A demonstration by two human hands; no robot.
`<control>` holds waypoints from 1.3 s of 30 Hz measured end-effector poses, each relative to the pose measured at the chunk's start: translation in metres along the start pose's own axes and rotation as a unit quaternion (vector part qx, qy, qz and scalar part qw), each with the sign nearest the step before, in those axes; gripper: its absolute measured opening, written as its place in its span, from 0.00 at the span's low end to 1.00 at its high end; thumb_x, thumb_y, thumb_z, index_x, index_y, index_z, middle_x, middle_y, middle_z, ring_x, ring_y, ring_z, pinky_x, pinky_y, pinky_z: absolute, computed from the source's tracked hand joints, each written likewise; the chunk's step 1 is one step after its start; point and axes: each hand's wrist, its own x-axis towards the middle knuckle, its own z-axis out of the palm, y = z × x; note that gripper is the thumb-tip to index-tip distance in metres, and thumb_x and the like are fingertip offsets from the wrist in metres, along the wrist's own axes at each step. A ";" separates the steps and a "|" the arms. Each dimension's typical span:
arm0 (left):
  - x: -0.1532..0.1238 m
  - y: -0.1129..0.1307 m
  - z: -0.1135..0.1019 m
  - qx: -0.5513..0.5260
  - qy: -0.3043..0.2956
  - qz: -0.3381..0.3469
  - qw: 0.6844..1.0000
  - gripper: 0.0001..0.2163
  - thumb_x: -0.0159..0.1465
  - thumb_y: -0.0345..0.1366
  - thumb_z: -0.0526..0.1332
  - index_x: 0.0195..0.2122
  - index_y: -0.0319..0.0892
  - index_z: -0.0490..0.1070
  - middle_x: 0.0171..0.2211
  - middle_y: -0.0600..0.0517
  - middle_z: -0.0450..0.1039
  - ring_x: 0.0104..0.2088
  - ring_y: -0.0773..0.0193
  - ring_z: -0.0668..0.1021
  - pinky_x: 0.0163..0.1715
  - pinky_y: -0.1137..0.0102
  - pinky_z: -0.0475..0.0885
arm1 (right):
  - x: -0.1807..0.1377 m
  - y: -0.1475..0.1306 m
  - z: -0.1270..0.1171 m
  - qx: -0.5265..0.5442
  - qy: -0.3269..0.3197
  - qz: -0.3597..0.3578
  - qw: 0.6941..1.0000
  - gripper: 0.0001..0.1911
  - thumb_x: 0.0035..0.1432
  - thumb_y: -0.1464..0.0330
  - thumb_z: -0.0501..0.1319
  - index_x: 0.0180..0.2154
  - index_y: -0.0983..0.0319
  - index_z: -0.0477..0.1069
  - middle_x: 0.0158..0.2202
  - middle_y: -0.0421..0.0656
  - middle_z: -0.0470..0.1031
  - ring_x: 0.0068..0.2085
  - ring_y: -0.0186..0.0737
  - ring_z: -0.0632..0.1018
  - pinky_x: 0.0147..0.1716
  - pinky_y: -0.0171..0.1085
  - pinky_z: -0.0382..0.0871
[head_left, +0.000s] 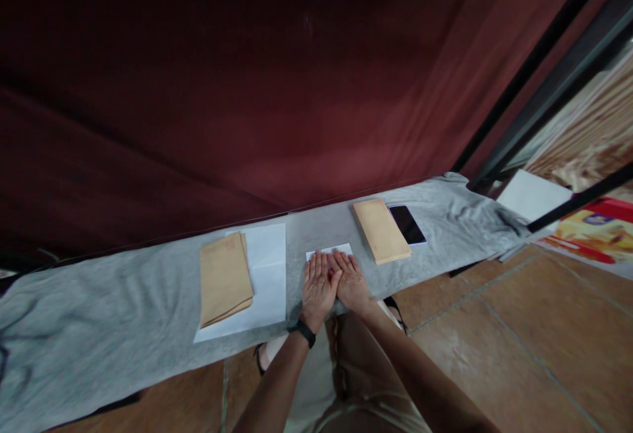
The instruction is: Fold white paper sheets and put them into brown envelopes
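Observation:
My left hand [319,288] lies flat, palm down, on a piece of white paper [328,250] at the middle of the cloth-covered bench. Beside it, my right hand [350,281] is pressed flat on the same paper, and the two hands touch at the thumbs. Most of the paper is hidden beneath them; its far edge shows past the fingertips. To the left, several brown envelopes [225,278] are stacked partly over white sheets [270,275]. On the right lies another small stack of brown envelopes [380,230].
A dark-screened phone [408,225] touches the right envelope stack. Grey cloth [123,314] covers the narrow bench, wrinkled at both ends. Behind it hangs a dark red curtain [277,103]. A black metal frame [539,84] and a colourful box [598,232] stand at the right, above the tiled floor [494,334].

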 end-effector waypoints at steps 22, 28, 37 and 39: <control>-0.008 -0.020 -0.003 0.041 0.029 -0.027 0.998 0.29 0.71 0.41 0.47 0.69 0.28 0.51 0.70 0.35 0.50 0.71 0.52 0.52 0.69 0.53 0.50 | -0.008 0.020 0.003 -0.018 0.063 0.091 0.994 0.30 0.72 0.63 0.47 0.68 0.72 0.53 0.68 0.57 0.59 0.68 0.52 0.61 0.65 0.51 0.54; -0.015 -0.025 -0.002 0.041 0.049 -0.034 0.997 0.29 0.71 0.41 0.48 0.70 0.30 0.49 0.71 0.37 0.49 0.71 0.52 0.52 0.70 0.54 0.50 | -0.014 0.023 0.003 -0.046 0.075 0.093 0.992 0.30 0.71 0.62 0.48 0.68 0.73 0.54 0.67 0.57 0.60 0.67 0.53 0.63 0.65 0.50 0.54; -0.027 -0.036 0.005 0.104 0.077 -0.032 0.991 0.28 0.71 0.39 0.47 0.70 0.30 0.50 0.70 0.37 0.51 0.71 0.52 0.55 0.68 0.54 0.55 | -0.019 0.027 0.006 -0.093 0.106 0.089 0.986 0.29 0.71 0.63 0.49 0.67 0.73 0.56 0.65 0.59 0.63 0.65 0.52 0.66 0.64 0.49 0.57; -0.027 -0.037 0.007 0.105 0.078 -0.034 0.991 0.28 0.71 0.39 0.46 0.70 0.30 0.50 0.70 0.38 0.51 0.71 0.52 0.55 0.68 0.54 0.55 | -0.021 0.028 0.005 -0.094 0.104 0.091 0.986 0.28 0.71 0.65 0.48 0.67 0.73 0.56 0.65 0.58 0.64 0.65 0.52 0.66 0.63 0.49 0.57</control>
